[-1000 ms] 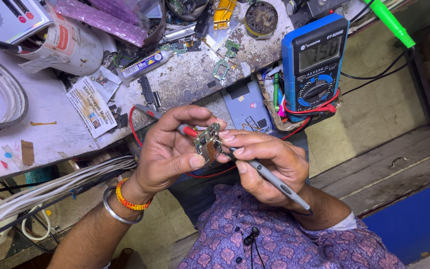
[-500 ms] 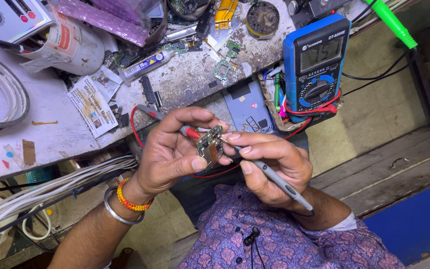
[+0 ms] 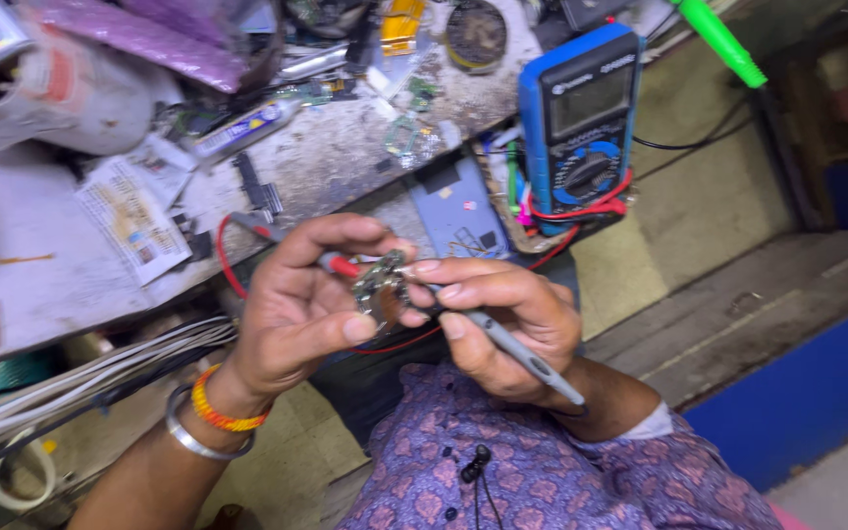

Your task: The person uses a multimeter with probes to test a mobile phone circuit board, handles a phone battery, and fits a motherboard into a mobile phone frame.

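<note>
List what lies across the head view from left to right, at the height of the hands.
White cables → left hand → small circuit board → right hand with a grey probe → blue panel.

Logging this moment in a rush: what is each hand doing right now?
Left hand: closed on a small circuit board and a red probe.
Right hand: closed on a grey probe, tip at the board.
</note>
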